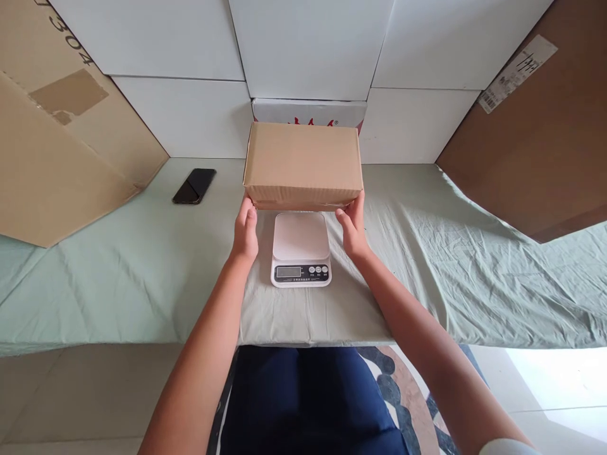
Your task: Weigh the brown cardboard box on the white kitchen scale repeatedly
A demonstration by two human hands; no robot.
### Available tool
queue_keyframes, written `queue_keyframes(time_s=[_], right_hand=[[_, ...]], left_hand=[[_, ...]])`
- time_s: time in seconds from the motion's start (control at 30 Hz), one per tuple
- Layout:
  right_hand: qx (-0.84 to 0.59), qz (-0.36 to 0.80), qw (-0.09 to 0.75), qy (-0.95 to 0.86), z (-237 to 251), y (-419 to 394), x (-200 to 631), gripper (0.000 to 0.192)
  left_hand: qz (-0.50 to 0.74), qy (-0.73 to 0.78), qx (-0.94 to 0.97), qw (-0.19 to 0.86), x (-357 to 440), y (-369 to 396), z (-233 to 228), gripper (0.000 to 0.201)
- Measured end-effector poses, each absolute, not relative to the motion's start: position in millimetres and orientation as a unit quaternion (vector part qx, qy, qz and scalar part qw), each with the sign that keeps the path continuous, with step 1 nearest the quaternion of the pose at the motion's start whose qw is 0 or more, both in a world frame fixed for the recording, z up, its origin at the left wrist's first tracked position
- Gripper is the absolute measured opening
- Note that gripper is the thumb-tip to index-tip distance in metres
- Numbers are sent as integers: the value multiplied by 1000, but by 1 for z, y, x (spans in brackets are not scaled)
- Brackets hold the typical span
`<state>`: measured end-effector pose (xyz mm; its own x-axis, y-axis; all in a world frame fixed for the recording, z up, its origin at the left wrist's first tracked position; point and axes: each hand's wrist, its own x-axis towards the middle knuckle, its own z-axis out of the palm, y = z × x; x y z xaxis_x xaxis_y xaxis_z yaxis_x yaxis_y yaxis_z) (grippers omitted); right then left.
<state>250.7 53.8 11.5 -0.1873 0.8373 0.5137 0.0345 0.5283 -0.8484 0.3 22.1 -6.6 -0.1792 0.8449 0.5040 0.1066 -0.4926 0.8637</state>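
A plain brown cardboard box (302,163) is in the middle of the view, just behind a small white kitchen scale (300,248) with a grey display and three buttons. My left hand (245,232) grips the box's lower left corner. My right hand (353,229) grips its lower right corner. The box's front edge appears lifted slightly above the green cloth. The scale's platform is bare.
A pale green sheet covers the table (118,278). A black phone (194,186) lies at the back left. Large cardboard boxes lean at the left (61,126) and right (540,139). A white box with red print (308,112) stands behind the brown box against the white wall.
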Motion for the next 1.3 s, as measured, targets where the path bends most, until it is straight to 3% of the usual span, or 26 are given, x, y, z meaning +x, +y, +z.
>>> queue_keyframes(time_s=[0.13,0.47,1.3], right_hand=[[-306,338,576,-679,15,33,255,84],[-303,369,547,-687,-7,-15,271,84],[-336,397,566,-640,-10,-24,275,74]], left_hand=[[644,406,582,285,5,-18,3,84],[623,436,573,306,11,-82,-15,88],[616,455,543,343,8,-87,-20,90]])
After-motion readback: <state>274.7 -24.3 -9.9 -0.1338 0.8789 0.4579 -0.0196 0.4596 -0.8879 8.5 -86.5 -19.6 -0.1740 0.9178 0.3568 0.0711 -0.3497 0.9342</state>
